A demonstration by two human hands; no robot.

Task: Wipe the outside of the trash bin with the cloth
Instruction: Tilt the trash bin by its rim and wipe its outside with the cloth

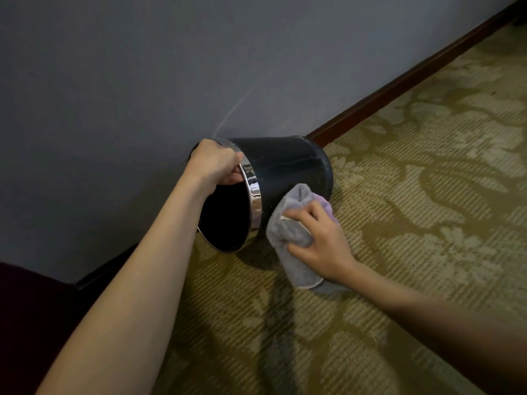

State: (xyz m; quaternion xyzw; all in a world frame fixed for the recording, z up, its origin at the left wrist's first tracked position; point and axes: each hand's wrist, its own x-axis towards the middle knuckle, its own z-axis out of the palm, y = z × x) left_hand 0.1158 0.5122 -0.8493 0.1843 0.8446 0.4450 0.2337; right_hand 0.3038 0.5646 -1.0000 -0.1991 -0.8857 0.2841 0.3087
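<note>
Left hand [217,163] grips the chrome rim [254,195] of the tilted trash bin [288,163] on the carpet [399,195], right hand [319,243] fingers clutching the cloth [288,232] against its side, and too much pressure could roll the bin off that grip.

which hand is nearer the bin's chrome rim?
Left. The left hand grips the chrome rim of the tilted bin at its top; the right hand holds the cloth against the bin's side, just past the rim.
</note>
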